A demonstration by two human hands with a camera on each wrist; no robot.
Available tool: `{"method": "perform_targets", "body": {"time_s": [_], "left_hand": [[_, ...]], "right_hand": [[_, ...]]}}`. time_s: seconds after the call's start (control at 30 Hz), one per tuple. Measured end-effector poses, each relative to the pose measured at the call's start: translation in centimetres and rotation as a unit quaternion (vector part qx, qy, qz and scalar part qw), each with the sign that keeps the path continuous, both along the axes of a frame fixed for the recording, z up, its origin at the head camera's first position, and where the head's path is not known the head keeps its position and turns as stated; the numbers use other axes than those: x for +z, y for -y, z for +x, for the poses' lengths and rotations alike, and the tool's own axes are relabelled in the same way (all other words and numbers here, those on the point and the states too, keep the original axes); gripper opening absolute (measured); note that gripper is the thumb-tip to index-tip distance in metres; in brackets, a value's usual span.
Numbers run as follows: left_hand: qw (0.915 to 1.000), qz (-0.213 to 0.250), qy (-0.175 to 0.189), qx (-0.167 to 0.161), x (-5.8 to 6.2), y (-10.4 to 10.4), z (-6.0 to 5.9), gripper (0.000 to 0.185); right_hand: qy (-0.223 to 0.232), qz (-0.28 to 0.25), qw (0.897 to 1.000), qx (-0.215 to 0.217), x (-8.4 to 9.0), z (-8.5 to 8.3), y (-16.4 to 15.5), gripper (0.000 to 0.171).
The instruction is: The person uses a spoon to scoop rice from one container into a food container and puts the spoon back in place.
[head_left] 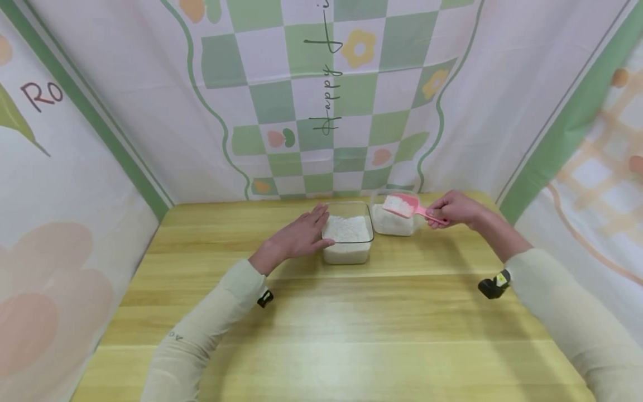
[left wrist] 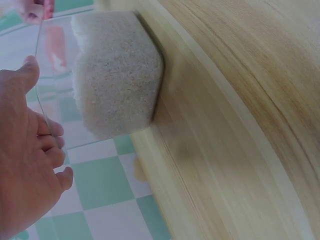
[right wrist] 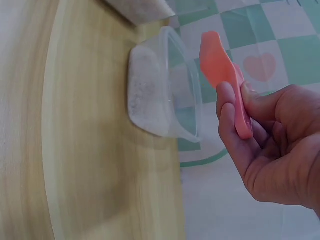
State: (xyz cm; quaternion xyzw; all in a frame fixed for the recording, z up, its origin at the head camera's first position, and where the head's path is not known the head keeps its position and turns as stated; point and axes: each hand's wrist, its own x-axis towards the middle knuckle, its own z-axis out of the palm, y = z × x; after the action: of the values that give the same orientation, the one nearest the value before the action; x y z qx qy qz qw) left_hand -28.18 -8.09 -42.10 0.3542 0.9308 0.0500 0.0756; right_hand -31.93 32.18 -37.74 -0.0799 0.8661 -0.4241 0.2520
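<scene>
My right hand [head_left: 456, 209] pinches the handle of a pink scoop [right wrist: 216, 59]. White grains like rice [head_left: 398, 204] lie in the scoop's bowl, which is over a clear plastic tub [right wrist: 195, 107] partly filled with the same white grains. To the tub's left stands a square glass container [head_left: 348, 258], more than half full of rice [left wrist: 117, 75]. My left hand [head_left: 303, 233] rests on the left side of its rim, thumb at the front corner and fingers extended toward the back. In the right wrist view the scoop's contents are hidden.
Both containers stand near the back of a wooden table [head_left: 321, 329]. Right behind it hangs a green-and-white checked cloth [head_left: 311, 100], with patterned cloths at the left and right sides. Small black wrist devices [head_left: 492, 287] sit under both sleeves.
</scene>
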Motion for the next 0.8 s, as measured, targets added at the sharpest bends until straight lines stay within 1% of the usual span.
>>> {"method": "perform_targets", "body": {"time_s": [0.17, 0.4, 0.6, 0.8], "left_hand": [[1.0, 0.002, 0.001, 0.0, -0.1, 0.0, -0.1, 0.083], [1.0, 0.002, -0.002, 0.0, -0.1, 0.0, -0.2, 0.082], [1.0, 0.005, 0.0, -0.001, 0.0, 0.1, -0.1, 0.083], [1.0, 0.007, -0.001, -0.003, -0.2, 0.1, -0.2, 0.083]], "right_hand": [[-0.017, 0.027, 0.999, 0.002, -0.8, -0.7, -0.1, 0.035], [-0.061, 0.085, 0.994, 0.013, -0.9, -1.0, 0.6, 0.032], [-0.073, 0.106, 0.992, 0.01, -0.7, -1.2, 1.0, 0.031], [-0.078, 0.115, 0.99, 0.004, -0.7, -1.3, 1.3, 0.031]]}}
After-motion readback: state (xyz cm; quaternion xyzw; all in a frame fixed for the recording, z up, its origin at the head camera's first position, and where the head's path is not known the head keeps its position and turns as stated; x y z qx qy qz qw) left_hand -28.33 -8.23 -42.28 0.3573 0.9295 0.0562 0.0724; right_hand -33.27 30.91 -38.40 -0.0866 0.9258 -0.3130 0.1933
